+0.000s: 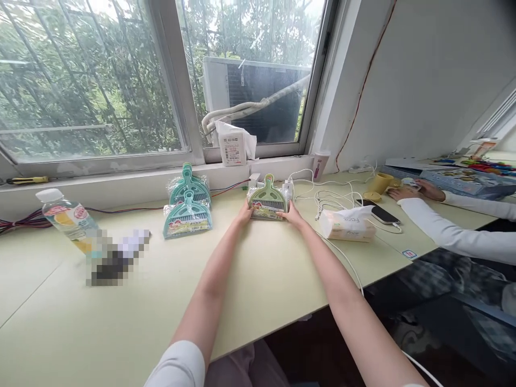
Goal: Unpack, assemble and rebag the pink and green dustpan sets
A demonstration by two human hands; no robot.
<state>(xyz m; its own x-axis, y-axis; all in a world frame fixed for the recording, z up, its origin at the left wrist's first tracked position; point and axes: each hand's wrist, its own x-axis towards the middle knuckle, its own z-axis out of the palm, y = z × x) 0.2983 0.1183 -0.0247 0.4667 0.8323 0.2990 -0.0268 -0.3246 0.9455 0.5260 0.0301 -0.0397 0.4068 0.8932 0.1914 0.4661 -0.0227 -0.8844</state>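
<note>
The green dustpan set (268,201) stands far out on the desk (258,279), close under the window sill, and you have it between both hands. Your left hand (244,214) presses its left edge and your right hand (293,214) its right edge, fingers closed against the wrapped pack, both arms stretched well forward.

To its left lie two teal dustpan sets (187,207), one behind the other, the nearer one flat on the desk. Just behind the green set sits a white charger block (255,179) with white cables (322,199) running off to the right. A tissue pack (347,224) lies near your right hand, and a phone (382,214) beyond it.

Further left a drink bottle (68,217) lies tilted on the desk. On the sill a white packet (234,144) leans against the window.

At the right, another person's hand (415,191) rests on the desk beside a yellow cup (381,183), the arm in a white sleeve.
</note>
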